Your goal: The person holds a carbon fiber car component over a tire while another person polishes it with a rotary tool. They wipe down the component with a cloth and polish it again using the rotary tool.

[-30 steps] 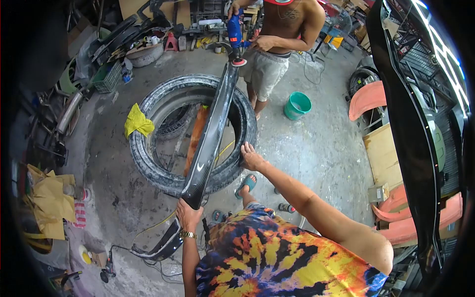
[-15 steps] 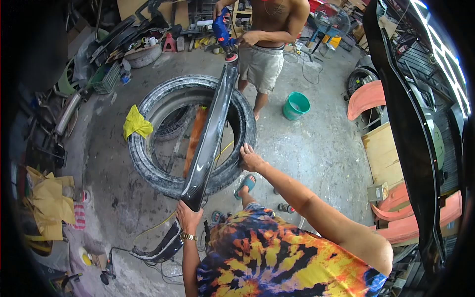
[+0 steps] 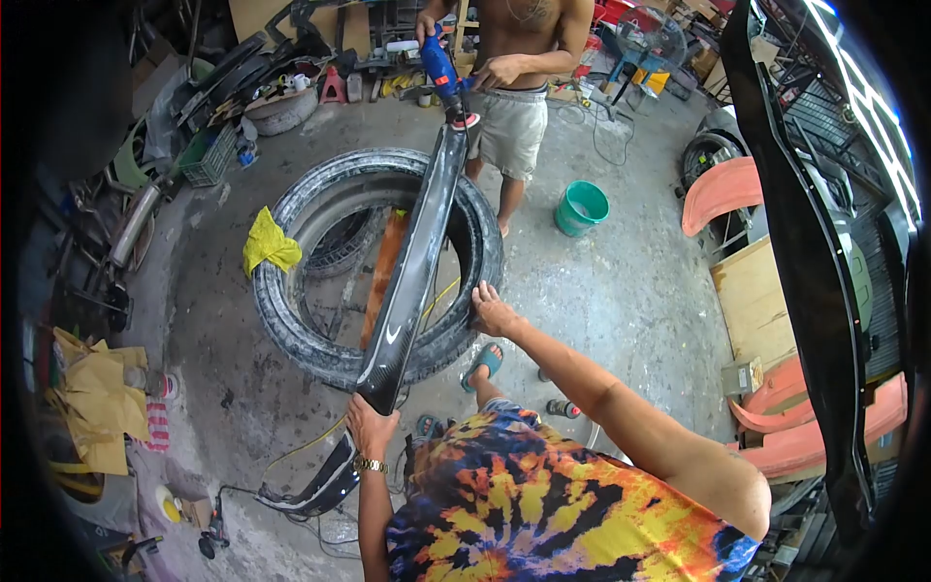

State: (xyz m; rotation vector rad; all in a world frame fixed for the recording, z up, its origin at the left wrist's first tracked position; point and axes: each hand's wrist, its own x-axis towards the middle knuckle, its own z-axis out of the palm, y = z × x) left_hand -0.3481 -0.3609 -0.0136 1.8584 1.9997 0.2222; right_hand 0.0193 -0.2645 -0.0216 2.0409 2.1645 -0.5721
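Observation:
A long glossy black carbon-fibre panel (image 3: pixel 415 257) lies across a large whitish, dusty tire (image 3: pixel 291 330), sloping away from me. My left hand (image 3: pixel 371 427), with a watch at its wrist, is closed around the panel's near end. On the tire's right edge rests my right hand (image 3: pixel 493 310), its fingers stretched out over the rubber, holding nothing. At the panel's far end a co-worker's hands (image 3: pixel 497 73) hold a blue power polisher (image 3: pixel 440 66). Its red pad (image 3: pixel 466 121) is at the panel's tip.
A yellow cloth (image 3: pixel 271 242) drapes over the tire's left side. A green bucket (image 3: pixel 582 208) stands right of the co-worker. Another black part (image 3: pixel 315 485) lies near my left arm, beside cords. A long black panel (image 3: pixel 795 252) hangs at the right, near orange-pink parts (image 3: pixel 720 194).
The co-worker's polisher has tilted, and its pad has shifted slightly right and down at the panel's far end. The co-worker leans slightly left. My hands have stayed in place.

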